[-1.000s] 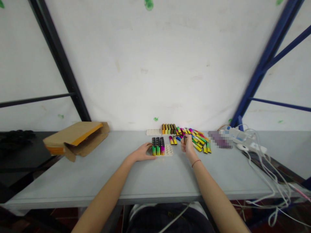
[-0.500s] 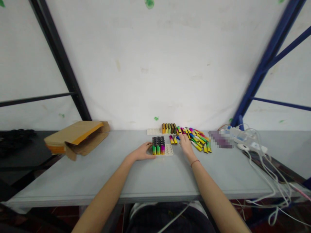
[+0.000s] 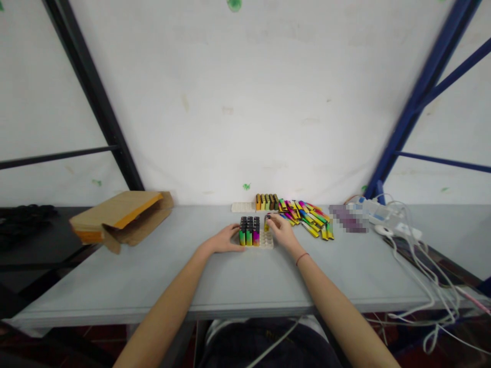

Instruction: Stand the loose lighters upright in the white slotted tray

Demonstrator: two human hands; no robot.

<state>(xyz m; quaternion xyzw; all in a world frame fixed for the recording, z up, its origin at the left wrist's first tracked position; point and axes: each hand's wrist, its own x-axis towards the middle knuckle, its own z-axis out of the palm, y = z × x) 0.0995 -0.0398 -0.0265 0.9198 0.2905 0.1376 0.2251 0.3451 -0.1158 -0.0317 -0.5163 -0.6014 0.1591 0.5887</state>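
Observation:
A white tray (image 3: pixel 267 243) on the grey table (image 3: pixel 245 276) holds several upright multicoloured lighters (image 3: pixel 249 231) with black tops. My left hand (image 3: pixel 224 239) rests against the tray's left side, fingers curled on it. My right hand (image 3: pixel 279 231) is over the tray's right part, pinching one lighter (image 3: pixel 267 223) upright above the empty slots. A loose pile of lighters (image 3: pixel 309 214) lies to the right. A second white tray (image 3: pixel 242 207) with a few upright lighters (image 3: pixel 267 202) stands at the back by the wall.
An open cardboard box (image 3: pixel 118 218) lies at the left of the table. A power strip with white cables (image 3: pixel 399 225) sits at the right, the cables hanging off the edge. Dark and blue metal frame bars run up both sides against the white wall.
My right hand reached into the loose pile, took a lighter, and moved left with it to the tray. My left hand stayed at the tray's left side.

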